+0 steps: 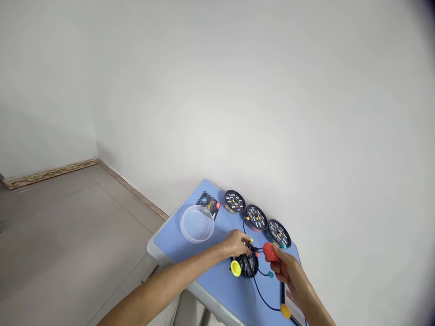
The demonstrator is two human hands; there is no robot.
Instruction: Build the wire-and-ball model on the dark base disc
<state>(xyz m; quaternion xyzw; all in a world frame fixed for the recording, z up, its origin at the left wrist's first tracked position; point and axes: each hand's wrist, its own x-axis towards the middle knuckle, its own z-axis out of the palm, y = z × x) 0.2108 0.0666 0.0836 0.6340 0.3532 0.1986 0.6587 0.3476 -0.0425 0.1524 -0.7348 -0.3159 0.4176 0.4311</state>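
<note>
My right hand [287,267] grips a red rounded disc [271,251] between thumb and fingers, at the right of a black round base [251,268]. Reaching in from the left, my left hand [236,244] has its fingers closed at the black centre where several thin black arms meet above the base. What exactly its fingertips pinch is partly hidden. The curved arms carry coloured ends: a yellow disc [235,268] at the front, a teal ball [270,274], and an orange-yellow disc [285,311] low on the right.
Along the wall-side edge of the blue table [217,283] stand three round black tubs with printed tops, the nearest at right [279,233]. A clear round plastic container [197,224] sits at the left beside a dark card [216,208]. A dark-framed flat object [295,304] lies under my right forearm.
</note>
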